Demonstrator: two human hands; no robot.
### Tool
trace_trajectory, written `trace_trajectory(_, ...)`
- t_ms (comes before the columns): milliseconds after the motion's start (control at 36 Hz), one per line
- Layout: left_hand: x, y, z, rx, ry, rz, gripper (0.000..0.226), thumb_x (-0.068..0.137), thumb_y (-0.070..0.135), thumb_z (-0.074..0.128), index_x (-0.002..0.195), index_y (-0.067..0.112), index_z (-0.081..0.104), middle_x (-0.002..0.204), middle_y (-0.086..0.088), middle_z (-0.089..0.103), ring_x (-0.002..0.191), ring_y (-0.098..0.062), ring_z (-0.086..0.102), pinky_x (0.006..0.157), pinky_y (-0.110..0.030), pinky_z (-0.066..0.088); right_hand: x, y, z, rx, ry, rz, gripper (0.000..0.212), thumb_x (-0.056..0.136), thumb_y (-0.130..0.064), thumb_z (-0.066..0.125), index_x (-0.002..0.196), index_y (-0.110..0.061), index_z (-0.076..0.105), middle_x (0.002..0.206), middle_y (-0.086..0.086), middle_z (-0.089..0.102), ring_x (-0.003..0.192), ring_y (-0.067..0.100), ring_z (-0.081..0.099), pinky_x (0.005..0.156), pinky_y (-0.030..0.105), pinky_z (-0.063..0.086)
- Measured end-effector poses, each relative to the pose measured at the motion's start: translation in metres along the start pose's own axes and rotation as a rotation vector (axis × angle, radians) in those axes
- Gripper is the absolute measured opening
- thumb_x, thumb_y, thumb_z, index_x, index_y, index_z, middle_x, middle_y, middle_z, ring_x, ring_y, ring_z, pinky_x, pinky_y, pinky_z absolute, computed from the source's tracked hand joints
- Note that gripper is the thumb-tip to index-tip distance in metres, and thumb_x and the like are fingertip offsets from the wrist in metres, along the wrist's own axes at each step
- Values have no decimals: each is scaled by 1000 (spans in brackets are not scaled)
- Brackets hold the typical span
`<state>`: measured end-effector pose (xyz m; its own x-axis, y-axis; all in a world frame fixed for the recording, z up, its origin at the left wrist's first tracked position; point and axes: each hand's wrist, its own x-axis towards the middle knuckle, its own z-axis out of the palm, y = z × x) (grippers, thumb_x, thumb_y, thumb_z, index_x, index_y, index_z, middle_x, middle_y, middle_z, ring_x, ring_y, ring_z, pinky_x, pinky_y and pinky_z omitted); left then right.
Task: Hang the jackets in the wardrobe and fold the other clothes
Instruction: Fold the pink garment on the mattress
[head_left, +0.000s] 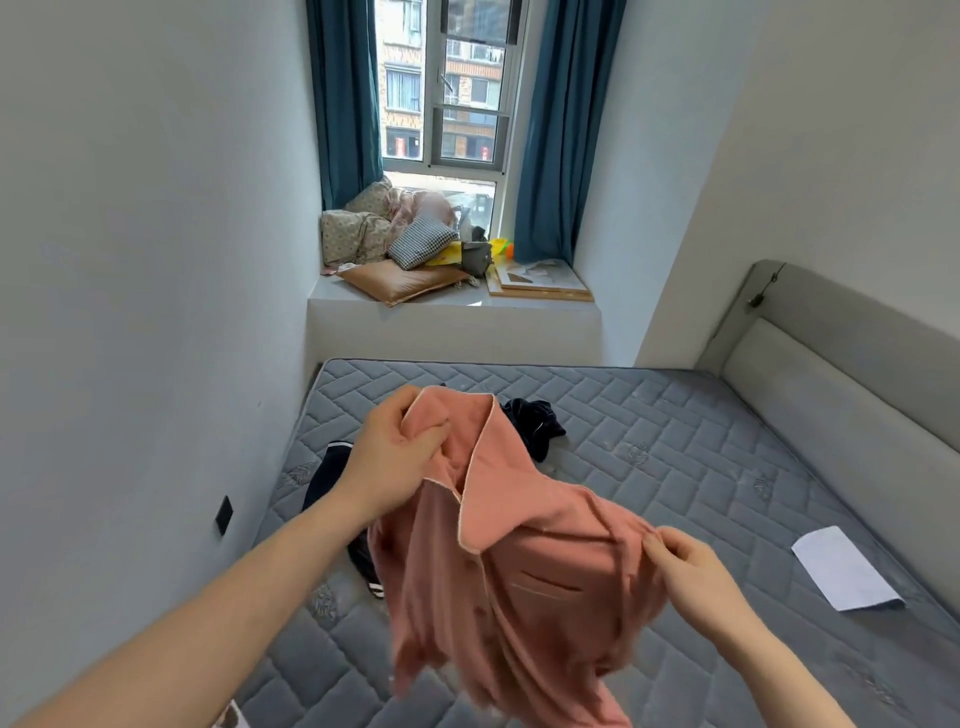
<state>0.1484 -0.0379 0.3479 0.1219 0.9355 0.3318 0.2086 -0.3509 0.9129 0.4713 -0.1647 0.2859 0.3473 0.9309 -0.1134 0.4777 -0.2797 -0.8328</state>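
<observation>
Left hand (395, 457) and right hand (691, 577) — each grip clamped on the pink collared button-front pyjama shirt (519, 561) — dark garments (535, 423) beyond.

Grey quilted mattress (649, 441), grey headboard (831, 395), white walls (156, 208), teal-curtained window (457, 104), daylight.

My left forearm comes in from the lower left corner of the frame, bare, and runs diagonally up toward the centre. At its end my left hand (392, 452) sits just above the middle of the frame, back of the hand facing me, fingers curled and bunched around a fold of pink cloth. My right forearm enters from the bottom edge, right of centre, and rises a shorter way. My right hand (696, 577) sits lower, right of centre, thumb and fingertips pinching an edge of the same cloth.
</observation>
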Motion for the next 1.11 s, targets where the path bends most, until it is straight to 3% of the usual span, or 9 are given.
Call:
trace_trajectory(83, -1, 32, 5, 8, -62, 97, 12, 84, 5, 65, 80, 16, 61, 70, 1, 57, 66, -6, 50, 62, -21, 43, -5, -17, 17, 73, -109, -45, 20, 97, -38, 65, 93, -20, 73, 90, -15, 73, 89, 5, 65, 86, 30, 46)
trace_trajectory(167, 0, 55, 14, -3, -135, 107, 2, 80, 16, 63, 79, 18, 62, 69, 11, 58, 67, -5, 52, 65, -24, 43, -8, -50, 34, 200, -230, -82, 56, 78, -75, 67, 122, -42, 65, 117, -27, 69, 110, -8, 63, 90, 21, 44)
trace_trajectory(278, 0, 70, 25, -27, -251, 77, 24, 86, 5, 65, 74, 26, 62, 65, 21, 59, 63, 2, 52, 61, -15, 41, -4, -97, 49, 289, -324, -109, 62, 58, -91, 67, 112, -60, 63, 118, -32, 68, 110, -13, 62, 85, 13, 45)
trace_trajectory(333, 0, 76, 26, -67, -281, 55, 7, 82, 12, 65, 80, 18, 65, 68, 18, 60, 65, -2, 53, 63, -16, 43, 1, -111, 56, 305, -340, -99, 58, 61, -88, 69, 112, -59, 64, 120, -26, 70, 110, -7, 65, 89, 15, 48)
trace_trajectory(444, 4, 85, 19, -138, -289, 51, 5, 83, 16, 67, 82, 11, 64, 72, 6, 59, 69, -8, 52, 66, -20, 44, 10, -115, 68, 300, -377, 22, 98, 68, -76, 76, 148, -29, 45, 134, -15, 66, 115, 4, 65, 95, 25, 52)
trace_trajectory(556, 5, 81, 9, -99, -301, 45, 20, 90, 1, 66, 80, 17, 63, 67, 16, 59, 65, -2, 54, 64, -13, 44, 14, -108, 83, 284, -451, 64, 55, 55, -54, 82, 104, -29, 76, 91, -19, 76, 84, 0, 68, 72, 23, 52)
trace_trajectory(694, 0, 58, -15, -73, -312, -74, 1, 94, 7, 67, 93, 7, 66, 78, 7, 62, 72, -6, 55, 69, -18, 44, 19, -101, 93, 467, -232, -5, 19, 90, -11, 67, 89, -23, 81, 96, 2, 80, 88, 11, 74, 73, 25, 57)
trace_trajectory(944, -46, -19, -39, -225, -644, -551, 43, 91, -10, 49, 122, 11, 71, 101, -11, 69, 91, -19, 65, 87, -33, 55, 5, -120, 75, 517, -229, -265, 35, 96, -6, 63, 95, -36, 81, 97, -4, 79, 90, 3, 72, 75, 14, 52)
trace_trajectory(1111, -75, -68, -21, 293, -720, -300, 50, 80, 6, 69, 117, 40, 64, 120, 7, 65, 92, -5, 65, 90, -32, 57, -9, -131, 67, 536, -318, -342, 30, 89, -8, 61, 96, -29, 81, 97, -2, 78, 94, 7, 71, 81, 17, 52)
